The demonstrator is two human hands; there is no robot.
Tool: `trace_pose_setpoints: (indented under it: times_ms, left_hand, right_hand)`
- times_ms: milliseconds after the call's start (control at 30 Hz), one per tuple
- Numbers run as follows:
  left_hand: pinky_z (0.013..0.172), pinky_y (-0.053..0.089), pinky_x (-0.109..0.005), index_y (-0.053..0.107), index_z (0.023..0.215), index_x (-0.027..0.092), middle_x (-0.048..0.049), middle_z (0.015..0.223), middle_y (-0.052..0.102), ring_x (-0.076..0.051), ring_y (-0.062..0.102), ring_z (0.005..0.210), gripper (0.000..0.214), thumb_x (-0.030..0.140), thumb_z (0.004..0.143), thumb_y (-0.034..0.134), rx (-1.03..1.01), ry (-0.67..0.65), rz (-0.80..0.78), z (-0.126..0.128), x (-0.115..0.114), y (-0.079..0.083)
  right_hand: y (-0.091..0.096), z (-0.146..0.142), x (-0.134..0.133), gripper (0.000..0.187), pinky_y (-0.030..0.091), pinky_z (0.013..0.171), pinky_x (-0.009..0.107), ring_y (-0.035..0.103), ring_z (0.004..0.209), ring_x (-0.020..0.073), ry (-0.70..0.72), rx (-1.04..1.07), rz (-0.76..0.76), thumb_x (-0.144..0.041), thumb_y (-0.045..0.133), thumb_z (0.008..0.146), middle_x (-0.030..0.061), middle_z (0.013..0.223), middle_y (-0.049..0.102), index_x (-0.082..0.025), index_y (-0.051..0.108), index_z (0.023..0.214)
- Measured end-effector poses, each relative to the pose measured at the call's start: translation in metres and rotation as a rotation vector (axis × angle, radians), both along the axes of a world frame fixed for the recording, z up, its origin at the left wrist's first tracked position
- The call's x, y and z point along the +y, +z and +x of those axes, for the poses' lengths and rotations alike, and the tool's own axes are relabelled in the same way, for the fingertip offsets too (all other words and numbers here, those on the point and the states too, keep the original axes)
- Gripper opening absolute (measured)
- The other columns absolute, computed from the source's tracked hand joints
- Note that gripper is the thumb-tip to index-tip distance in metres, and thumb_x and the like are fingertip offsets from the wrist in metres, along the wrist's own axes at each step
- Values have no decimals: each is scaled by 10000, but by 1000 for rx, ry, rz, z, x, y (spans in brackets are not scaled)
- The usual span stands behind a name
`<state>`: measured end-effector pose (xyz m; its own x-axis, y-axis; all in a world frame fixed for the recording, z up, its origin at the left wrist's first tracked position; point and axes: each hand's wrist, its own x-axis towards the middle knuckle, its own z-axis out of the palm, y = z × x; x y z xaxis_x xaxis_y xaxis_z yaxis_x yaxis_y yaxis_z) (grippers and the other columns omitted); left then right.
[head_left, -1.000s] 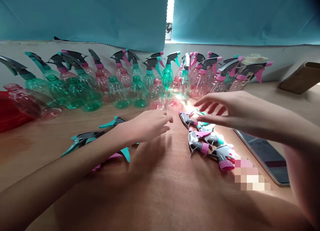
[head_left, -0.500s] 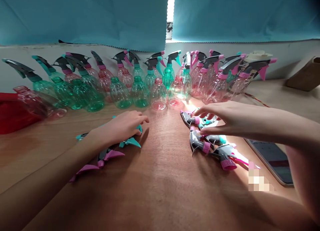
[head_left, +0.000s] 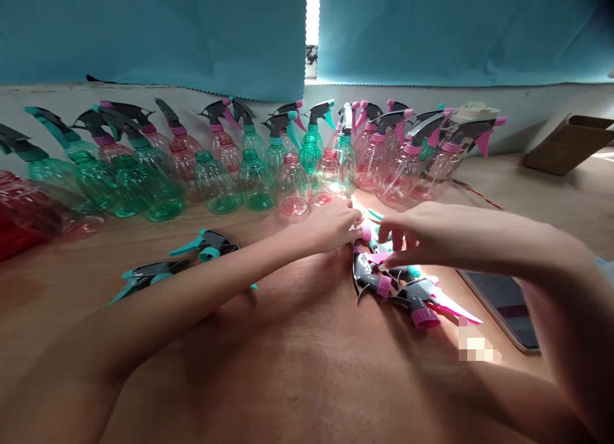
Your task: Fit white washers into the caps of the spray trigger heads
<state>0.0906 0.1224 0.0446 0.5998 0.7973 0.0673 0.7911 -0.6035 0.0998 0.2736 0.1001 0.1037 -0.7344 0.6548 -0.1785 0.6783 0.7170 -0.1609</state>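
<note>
My left hand (head_left: 330,228) reaches across to the right-hand pile, its fingers bent around a grey trigger spray head with a pink collar (head_left: 367,233); the hand hides most of that piece. Close beside it, my right hand (head_left: 422,229) hovers palm-down over the pile, fingers curved and thumb apart from them. Below the hands lie a grey spray head with a pink collar (head_left: 365,271) and another with a pink trigger (head_left: 416,298). On the left, under and beyond my forearm, rest teal-trigger spray heads (head_left: 213,242), partly covered.
Along the wall stand several clear green bottles (head_left: 258,182) and pink bottles (head_left: 292,188), many carrying spray heads. A phone (head_left: 503,309) lies to the right, with a brown box (head_left: 566,143) behind. Something red (head_left: 23,220) sits at the left edge.
My left hand has moved right from the left-hand spray heads to the right-hand pile and closed on one. My right hand has stayed over the pile. The view has turned slightly right.
</note>
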Motion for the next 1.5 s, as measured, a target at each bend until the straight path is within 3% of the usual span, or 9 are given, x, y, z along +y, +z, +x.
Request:
trace_pose_setpoints:
  times_ms: [200,333,467,633,767,900,1100,1333,1500]
  left_hand:
    - [588,341,-279,685,776,110,-107,873,588,-215,515,778,206,306,731,642,1,-57,1,19,31,-23]
    - [688,379,-293,672,821,116,-107,936,590,-226,502,882,138,231,764,622,-60,-60,36,6,25,-15]
    - [814,382,-296,636,900,149,-52,933,610,-195,485,936,110,224,834,590,-154,-53,78,-23,-8,4]
    - [720,417,-277,631,1007,195,-21,864,616,-180,512,851,193,280,834,631,-385,82,104,-57,-77,10]
    - [717,423,-275,628,1045,208,-11,868,629,-173,488,832,222,279,835,638,-475,172,50,-67,-119,2]
    - [741,407,-287,618,1038,213,-4,880,632,-167,457,828,218,254,828,657,-565,147,97,-68,-137,-7]
    - [710,419,-290,609,1007,185,-18,839,607,-164,446,795,203,192,813,669,-650,109,177,-71,-146,-23]
    - [674,440,-306,600,1045,147,-52,828,602,-175,444,766,206,211,849,614,-633,97,307,-70,-150,-40]
    - [634,432,-303,599,1041,120,-60,780,587,-176,443,729,183,169,869,561,-599,58,394,-69,-149,-43]
  right_hand:
    - [-19,-22,-1,152,279,453,276,512,548,174,-19,-106,-1,-349,605,733,20,624,558,-202,621,770]
    - [-29,-28,2,252,295,454,259,524,577,176,3,-109,-30,-295,627,685,9,641,568,-193,611,916]
    - [-31,-27,5,287,303,446,241,531,588,163,17,-131,-55,-244,643,644,10,696,595,-200,617,926]
    - [-19,-21,-2,183,274,449,244,527,580,166,-17,-144,14,-247,629,701,23,695,607,-207,648,878]
    - [-7,-32,-24,108,311,495,222,524,591,119,13,208,135,-313,555,829,-32,698,625,-255,638,865]
    - [-10,-52,-46,87,308,496,190,502,571,72,129,432,106,-258,588,824,-64,648,597,-229,616,747]
    - [-26,-63,-55,70,314,485,172,493,550,56,207,472,-138,-248,579,826,-78,618,574,-234,622,772]
    - [-32,-70,-56,99,347,492,198,505,593,92,-15,489,-558,-279,604,780,-43,679,589,-201,544,774]
    - [-44,-76,-60,200,348,518,206,480,602,92,-143,649,-880,-156,614,709,-62,661,534,-209,432,773]
